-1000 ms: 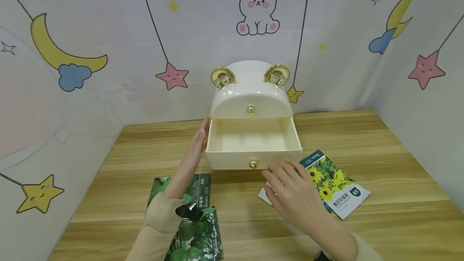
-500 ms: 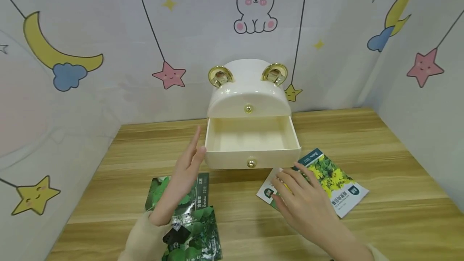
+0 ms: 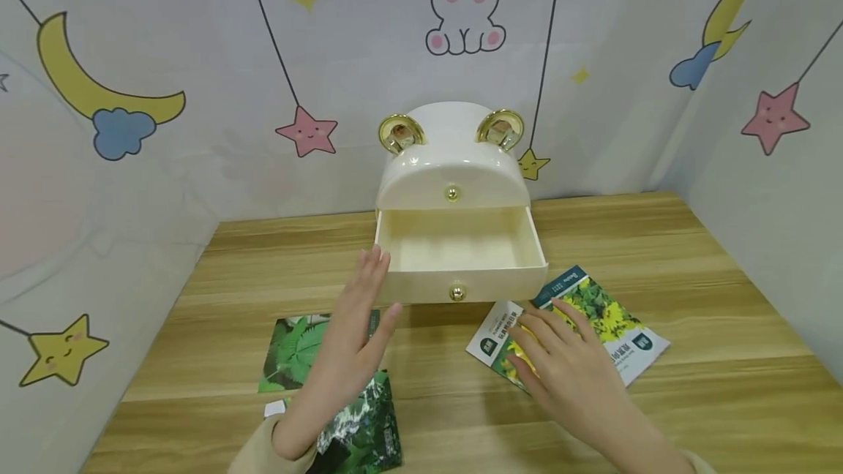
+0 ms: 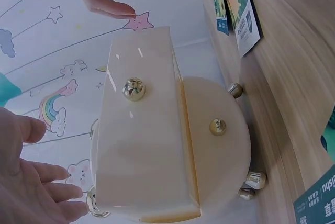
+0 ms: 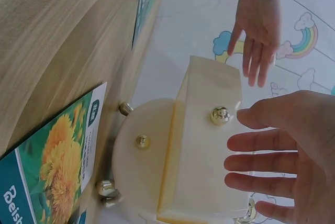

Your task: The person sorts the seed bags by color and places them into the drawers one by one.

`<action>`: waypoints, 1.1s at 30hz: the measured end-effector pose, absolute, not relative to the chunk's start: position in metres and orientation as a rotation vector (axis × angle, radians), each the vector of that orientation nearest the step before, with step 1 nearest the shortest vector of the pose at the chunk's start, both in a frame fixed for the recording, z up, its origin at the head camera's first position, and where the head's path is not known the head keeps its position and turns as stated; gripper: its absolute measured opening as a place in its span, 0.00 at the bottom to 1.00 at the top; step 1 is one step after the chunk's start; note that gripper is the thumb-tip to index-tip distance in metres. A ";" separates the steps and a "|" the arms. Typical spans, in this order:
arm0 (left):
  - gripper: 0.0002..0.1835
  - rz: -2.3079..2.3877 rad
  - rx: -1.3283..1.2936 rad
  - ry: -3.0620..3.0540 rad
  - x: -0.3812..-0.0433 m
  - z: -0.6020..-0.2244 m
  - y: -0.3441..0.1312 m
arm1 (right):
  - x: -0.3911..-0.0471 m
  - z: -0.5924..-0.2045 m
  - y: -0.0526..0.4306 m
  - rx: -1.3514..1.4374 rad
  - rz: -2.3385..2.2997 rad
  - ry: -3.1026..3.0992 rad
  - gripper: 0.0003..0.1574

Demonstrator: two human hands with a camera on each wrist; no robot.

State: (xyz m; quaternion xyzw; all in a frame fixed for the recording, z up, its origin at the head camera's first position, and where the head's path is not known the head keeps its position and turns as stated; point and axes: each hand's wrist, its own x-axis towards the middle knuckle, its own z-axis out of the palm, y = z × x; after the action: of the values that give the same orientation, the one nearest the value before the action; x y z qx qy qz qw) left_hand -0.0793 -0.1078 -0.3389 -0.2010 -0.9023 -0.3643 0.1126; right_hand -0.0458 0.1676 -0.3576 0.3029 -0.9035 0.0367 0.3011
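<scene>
A white storage box (image 3: 435,167) with gold ears and gold knobs stands at the back of the table. Its middle drawer (image 3: 500,285) is pulled out, and nothing lies inside. My left hand (image 3: 352,339), fingers straight, hovers before the drawer's left front corner; the wrist views show it apart from the drawer. My right hand (image 3: 573,368), fingers loosely bent and holding nothing, is above two overlapping yellow-flower packets (image 3: 606,313). In the right wrist view, a gold drawer knob (image 5: 220,115) appears near that hand's thumb.
On the left of the table, partly behind my left arm, lie a green-leaf packet (image 3: 290,350) and a second dark green packet (image 3: 378,423). A white printed curtain (image 3: 230,57) hangs behind the wooden table (image 3: 711,298).
My left hand has come off the box's left side and moved nearer to me. My right hand has drawn back from the drawer front, down and to the right. The drawer stays out.
</scene>
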 end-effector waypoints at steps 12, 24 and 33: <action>0.35 -0.683 -0.846 -2.657 -0.056 -0.336 -0.085 | -0.041 -0.365 0.176 0.755 0.070 -2.460 0.38; 0.40 -0.424 -1.082 -2.584 -0.053 -0.344 -0.069 | -0.035 -0.374 0.184 0.777 0.087 -2.594 0.25; 0.44 -0.299 -1.383 -2.632 -0.058 -0.360 -0.056 | -0.031 -0.387 0.194 0.811 0.065 -2.671 0.33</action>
State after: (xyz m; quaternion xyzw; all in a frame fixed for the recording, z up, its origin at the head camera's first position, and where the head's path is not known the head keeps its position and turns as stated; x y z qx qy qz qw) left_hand -0.0583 -0.0563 -0.3596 -0.4613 -0.8783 -0.0997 0.0766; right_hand -0.0312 0.1945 -0.3867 0.2861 -0.9420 0.0228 0.1738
